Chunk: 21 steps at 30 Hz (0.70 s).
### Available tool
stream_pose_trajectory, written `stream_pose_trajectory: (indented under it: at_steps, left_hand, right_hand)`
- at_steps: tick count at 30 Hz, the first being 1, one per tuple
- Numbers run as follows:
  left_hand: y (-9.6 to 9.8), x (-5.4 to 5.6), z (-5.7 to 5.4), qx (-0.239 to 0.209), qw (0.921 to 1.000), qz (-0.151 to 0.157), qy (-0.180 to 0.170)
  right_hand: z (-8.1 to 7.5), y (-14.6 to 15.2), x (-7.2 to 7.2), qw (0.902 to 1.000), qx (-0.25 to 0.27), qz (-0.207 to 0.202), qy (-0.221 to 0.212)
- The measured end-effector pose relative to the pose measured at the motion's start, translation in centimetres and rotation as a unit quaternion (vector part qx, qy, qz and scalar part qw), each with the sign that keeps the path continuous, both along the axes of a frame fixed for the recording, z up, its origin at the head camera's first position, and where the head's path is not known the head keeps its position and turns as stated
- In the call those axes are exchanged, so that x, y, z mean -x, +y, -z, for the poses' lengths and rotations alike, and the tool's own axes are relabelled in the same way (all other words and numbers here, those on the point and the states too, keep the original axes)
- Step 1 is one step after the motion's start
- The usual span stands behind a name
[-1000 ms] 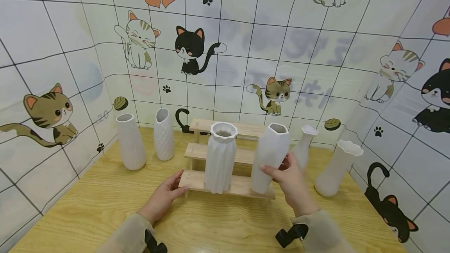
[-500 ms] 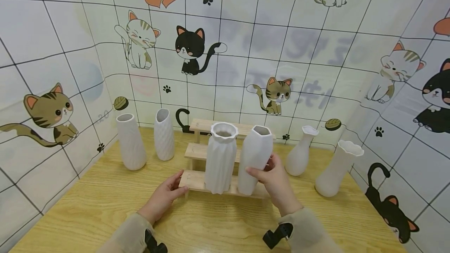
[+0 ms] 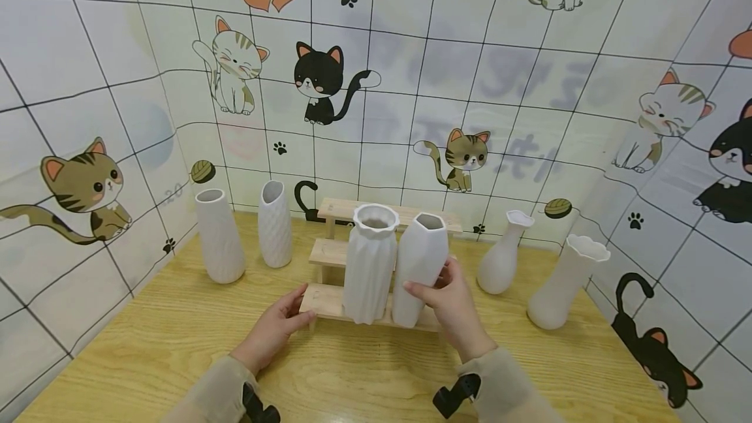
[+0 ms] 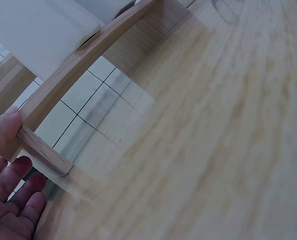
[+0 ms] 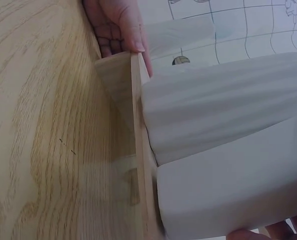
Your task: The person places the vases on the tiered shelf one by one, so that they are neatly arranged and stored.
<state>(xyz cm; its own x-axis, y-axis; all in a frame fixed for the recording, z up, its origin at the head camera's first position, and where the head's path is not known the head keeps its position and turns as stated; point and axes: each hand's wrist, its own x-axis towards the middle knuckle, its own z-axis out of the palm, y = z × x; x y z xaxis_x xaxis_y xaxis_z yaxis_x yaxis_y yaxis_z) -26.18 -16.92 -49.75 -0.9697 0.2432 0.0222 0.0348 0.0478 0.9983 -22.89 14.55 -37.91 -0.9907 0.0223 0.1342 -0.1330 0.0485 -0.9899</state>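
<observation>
A three-tier wooden stand (image 3: 329, 253) stands mid-table. At the left end of its lowest step, my left hand (image 3: 281, 325) grips the board, thumb (image 4: 2, 131) on the front corner and fingers curled at the end. My right hand (image 3: 455, 309) holds a white faceted vase (image 3: 420, 260) with a five-sided mouth, thumb across its front and the other fingers behind it. That vase tilts slightly, its base over the lowest step. Close on its left, a white ribbed vase (image 3: 369, 273) with a wavy collar is upright on the same step. The right wrist view shows both vases side by side.
On the table (image 3: 364, 371), a slanted-mouth vase (image 3: 275, 230) and a textured vase (image 3: 220, 240) stand left of the stand. To the right are a slim-necked vase (image 3: 499, 260) and a flared, wavy-rimmed vase (image 3: 558, 292). A cat-print sheet (image 3: 388, 123) backs the table.
My right hand has slid the faceted vase left along the lowest step, close up to the ribbed vase, uncovering the slim-necked vase. My left hand stays where it was.
</observation>
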Motion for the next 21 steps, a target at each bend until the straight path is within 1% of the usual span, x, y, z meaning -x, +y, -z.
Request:
stream_pose_trajectory:
  at_steps: [10, 21]
  left_hand:
    - [0.11, -0.17, -0.37, -0.007, 1.0, 0.007, -0.001]
    - [0.02, -0.11, -0.26, -0.006, 0.9999, 0.011, 0.003]
  right_hand:
    - [0.2, -0.06, 0.21, 0.9999, -0.01, 0.003, -0.01]
    - [0.63, -0.01, 0.61, 0.9999, -0.009, 0.002, -0.008]
